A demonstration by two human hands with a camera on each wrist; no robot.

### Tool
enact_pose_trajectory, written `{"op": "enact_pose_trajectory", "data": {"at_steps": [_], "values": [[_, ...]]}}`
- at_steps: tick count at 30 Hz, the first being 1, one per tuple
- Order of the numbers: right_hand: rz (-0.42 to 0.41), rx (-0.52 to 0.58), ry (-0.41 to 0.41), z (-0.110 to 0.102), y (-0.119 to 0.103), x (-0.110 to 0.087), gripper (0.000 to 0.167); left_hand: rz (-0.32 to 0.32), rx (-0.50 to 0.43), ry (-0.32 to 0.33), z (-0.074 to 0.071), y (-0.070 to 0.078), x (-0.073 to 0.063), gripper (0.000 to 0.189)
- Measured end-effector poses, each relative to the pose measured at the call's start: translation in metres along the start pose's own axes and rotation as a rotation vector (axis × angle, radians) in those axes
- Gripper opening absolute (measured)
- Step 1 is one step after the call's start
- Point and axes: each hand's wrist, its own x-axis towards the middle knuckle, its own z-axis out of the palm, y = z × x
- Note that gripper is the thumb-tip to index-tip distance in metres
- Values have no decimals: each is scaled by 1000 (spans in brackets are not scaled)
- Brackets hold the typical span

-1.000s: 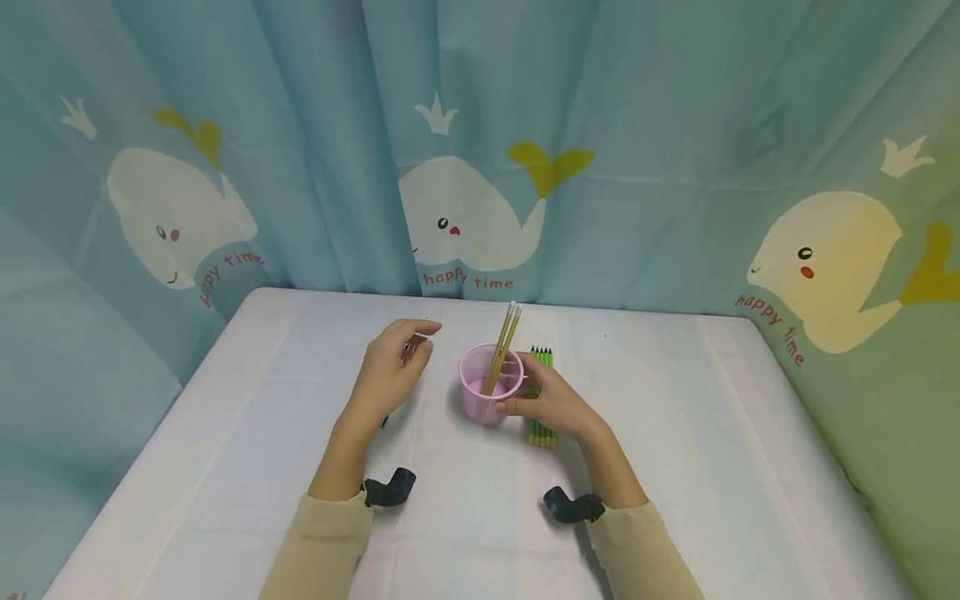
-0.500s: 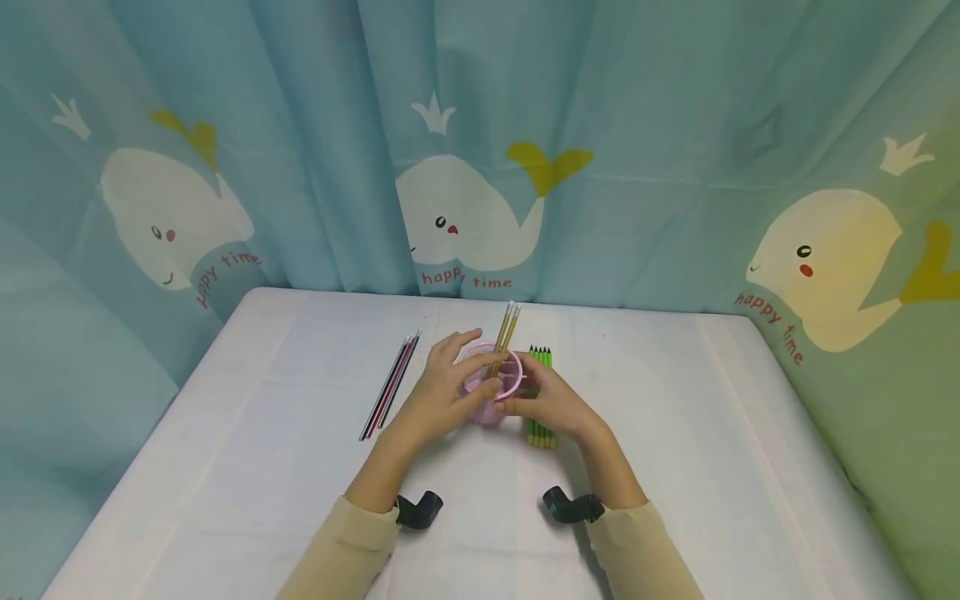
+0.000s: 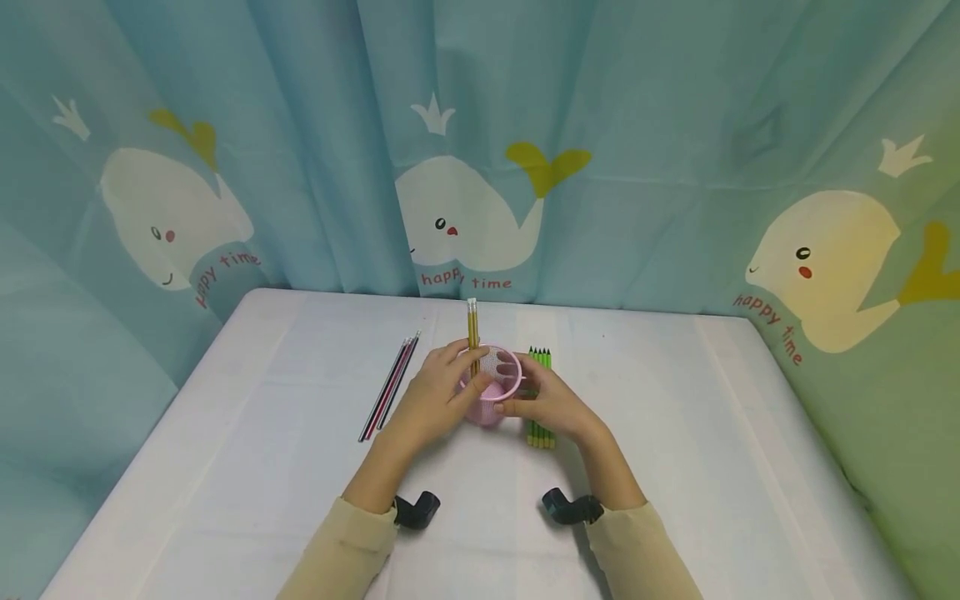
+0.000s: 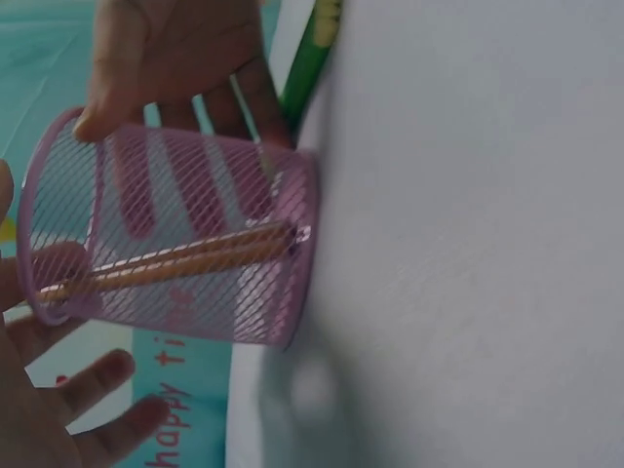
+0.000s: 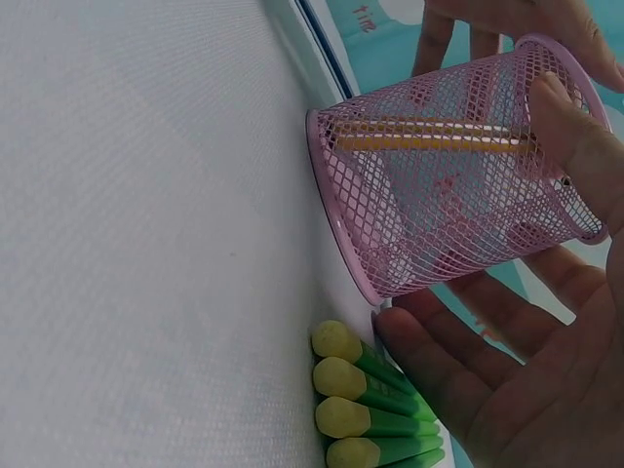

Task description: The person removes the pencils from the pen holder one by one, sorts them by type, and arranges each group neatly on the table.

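Note:
A pink mesh pencil cup point(image 3: 487, 412) stands upright mid-table, its rim facing up. My right hand point(image 3: 557, 406) holds it from the right, thumb near the rim on the close side and fingers point(image 5: 439, 361) spread along the far side. Two yellow pencils point(image 3: 472, 321) stand in the cup, white-tipped ends up, against its left side. At the rim my left hand point(image 3: 433, 398) pinches them between thumb and forefinger; its other fingers point(image 4: 107, 375) stay outside the cup. Through the mesh the pencils' lower ends point(image 4: 263, 242) show near the base.
Several green pencils point(image 3: 541, 433) lie side by side just right of the cup, partly under my right hand. Left of my left hand lie several dark and red striped pencils point(image 3: 388, 390). A curtain point(image 3: 660, 167) with whale prints hangs behind the white-covered table point(image 3: 697, 433).
My left hand has come right from above the striped pencils to the cup. The yellow pencils have swung from leaning right to upright at the left rim. My right hand stays put.

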Motion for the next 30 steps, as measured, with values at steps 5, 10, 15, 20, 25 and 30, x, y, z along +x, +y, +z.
{"op": "enact_pose_trajectory", "data": {"at_steps": [5, 10, 15, 20, 25, 30], "values": [[-3, 14, -5, 1, 0, 0, 74, 12, -35, 65, -7, -2, 1, 43], [-4, 11, -10, 1, 0, 1, 74, 34, -41, 142, -13, -2, 3, 35], [-7, 6, -8, 0, 0, 1, 74, 42, -40, 173, -16, -3, 3, 29], [-8, 11, -12, 1, 0, 0, 74, 43, -31, 150, -16, -5, 2, 25], [0, 11, -8, 1, -1, 0, 75, 34, -35, 183, -16, -8, 2, 23], [4, 11, -4, 1, 0, 0, 75, 31, -57, 216, -20, -8, 2, 22]]}}
